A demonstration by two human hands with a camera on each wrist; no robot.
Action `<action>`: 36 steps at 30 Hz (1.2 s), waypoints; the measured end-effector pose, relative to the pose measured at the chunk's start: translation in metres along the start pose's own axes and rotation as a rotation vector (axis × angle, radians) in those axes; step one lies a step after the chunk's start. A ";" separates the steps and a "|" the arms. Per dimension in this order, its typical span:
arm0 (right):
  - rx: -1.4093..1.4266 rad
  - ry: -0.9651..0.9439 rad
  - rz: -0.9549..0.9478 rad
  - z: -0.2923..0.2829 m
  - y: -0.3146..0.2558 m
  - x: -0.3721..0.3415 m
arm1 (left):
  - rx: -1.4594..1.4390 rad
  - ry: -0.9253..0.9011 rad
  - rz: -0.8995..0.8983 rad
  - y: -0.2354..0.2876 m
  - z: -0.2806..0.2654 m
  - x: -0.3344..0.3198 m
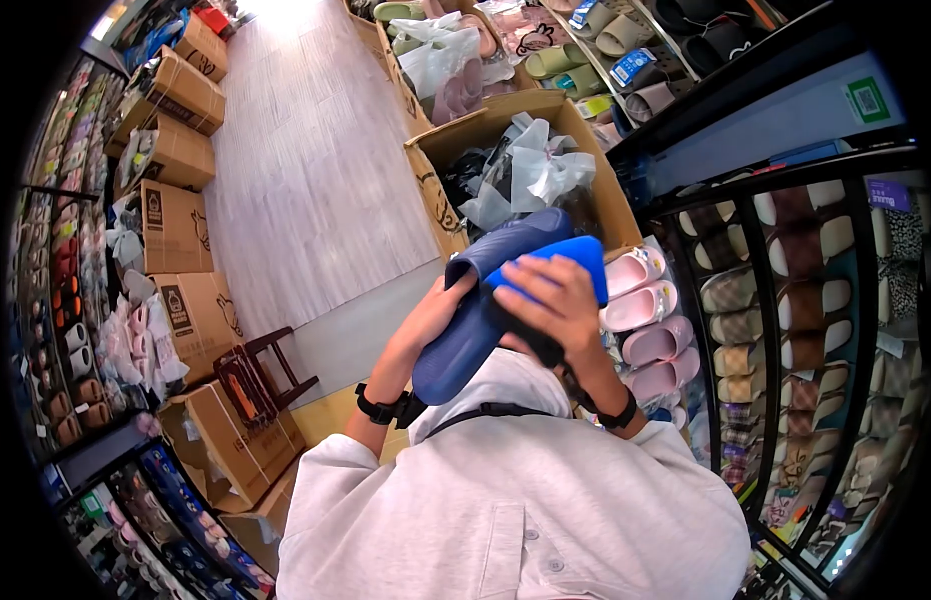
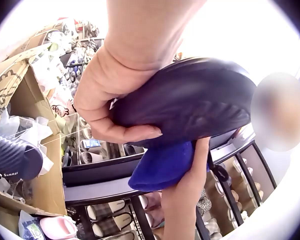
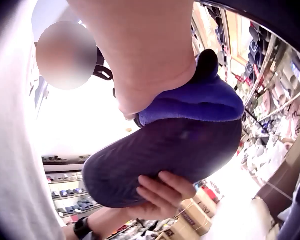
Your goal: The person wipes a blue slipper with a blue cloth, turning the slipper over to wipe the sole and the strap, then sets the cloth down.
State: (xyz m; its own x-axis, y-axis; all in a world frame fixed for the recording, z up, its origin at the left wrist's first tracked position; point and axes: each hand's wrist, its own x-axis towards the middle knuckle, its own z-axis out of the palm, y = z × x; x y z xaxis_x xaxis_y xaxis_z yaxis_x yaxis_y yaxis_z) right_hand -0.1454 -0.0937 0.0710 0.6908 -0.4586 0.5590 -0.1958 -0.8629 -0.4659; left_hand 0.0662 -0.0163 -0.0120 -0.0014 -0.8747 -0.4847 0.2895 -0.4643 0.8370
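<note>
A navy slide slipper (image 1: 460,345) is held up in front of the chest, above a cardboard box. My left hand (image 1: 435,318) grips its side, the thumb lying along it in the left wrist view. With my right hand (image 1: 555,305) I hold a blue plush cloth (image 1: 582,262) against the slipper, fingers bent over it. The right wrist view shows the cloth's fuzzy blue face (image 3: 195,102) lying along the slipper's edge, with a dark part above it. My palm hides some of the cloth there.
The open cardboard box (image 1: 425,175) holds clear plastic bags (image 1: 550,170) and a dark slide (image 2: 20,157) printed "Summer". Pink slippers (image 1: 640,305) lie at its right, beside racks of slippers (image 1: 795,270). Brown cartons (image 1: 175,225) line the left of the aisle, near a dark wooden stool (image 1: 270,370).
</note>
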 end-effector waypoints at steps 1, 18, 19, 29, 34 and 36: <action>0.014 -0.037 -0.054 0.001 -0.005 -0.005 | 0.000 0.031 0.032 -0.009 0.002 0.000; 0.058 -0.070 -0.179 -0.016 -0.023 -0.042 | -0.092 0.036 0.027 -0.058 0.028 -0.055; 0.037 -0.054 -0.128 -0.018 -0.021 -0.043 | -0.099 0.037 -0.025 -0.055 0.030 -0.059; 0.042 -0.076 -0.170 -0.011 -0.032 -0.058 | -0.170 0.054 -0.043 -0.077 0.036 -0.072; -0.041 -0.037 -0.084 -0.016 -0.030 -0.054 | -0.163 0.046 -0.028 -0.079 0.038 -0.068; -0.031 -0.062 -0.185 -0.019 -0.036 -0.054 | -0.155 0.035 -0.040 -0.077 0.038 -0.069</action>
State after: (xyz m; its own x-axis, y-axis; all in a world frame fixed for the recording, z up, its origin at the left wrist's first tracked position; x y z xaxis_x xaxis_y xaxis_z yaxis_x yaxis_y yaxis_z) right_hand -0.1889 -0.0420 0.0706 0.7581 -0.2788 0.5896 -0.0827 -0.9378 -0.3372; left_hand 0.0073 0.0740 -0.0334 0.0165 -0.8491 -0.5280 0.4345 -0.4695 0.7686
